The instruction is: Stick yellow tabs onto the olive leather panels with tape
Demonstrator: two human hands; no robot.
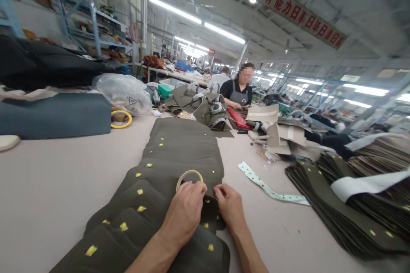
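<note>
Dark olive panels [179, 145] lie overlapped down the middle of the table, dotted with small yellow tape pieces [123, 226]. My left hand [188, 204] is closed around a roll of yellow tape [189, 174] above the panels, its thumb and fingers pressed together. Just to the right, my right hand [229, 202] is closed in a pinch at the right edge of a panel; what lies between its fingertips is too small to make out. A small gap separates the two hands.
A mint dotted strip [272, 192] lies right of the panels, beside stacked dark strips [346, 209]. Another yellow tape roll [121, 119] and a plastic bag [123, 94] are at back left. Piled olive pieces [205, 108] stand behind, near a seated person [238, 89].
</note>
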